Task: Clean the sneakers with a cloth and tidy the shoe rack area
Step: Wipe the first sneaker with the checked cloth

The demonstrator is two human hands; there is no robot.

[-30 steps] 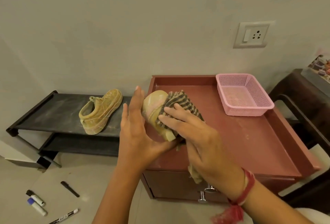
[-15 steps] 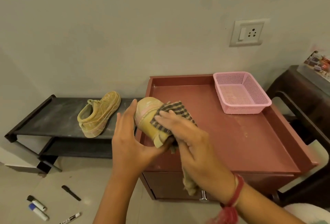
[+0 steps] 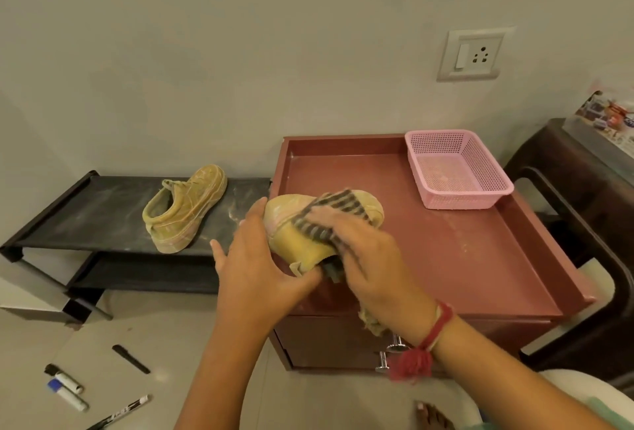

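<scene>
Clasping the yellow sneaker (image 3: 297, 241) by its heel in the left hand (image 3: 255, 270), over the red cabinet (image 3: 480, 258) left side; rubbing its upper with a checked cloth (image 3: 331, 208) clutched in the blurred right hand (image 3: 372, 266). At nine o'clock, second sneaker (image 3: 185, 210) on the black shoe rack (image 3: 85, 210); at two, pink basket (image 3: 459, 196).

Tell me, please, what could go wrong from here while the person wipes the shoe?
1. The left hand alone holds the sneaker near the edge of the cabinet. A hard stroke of the cloth under the right hand might knock it to the floor.
2. Markers lie loose on the floor. A step toward the shoe rack could land on one.
3. The rack's top looks dusty, so a clean sneaker set there may get dirty again.
</scene>
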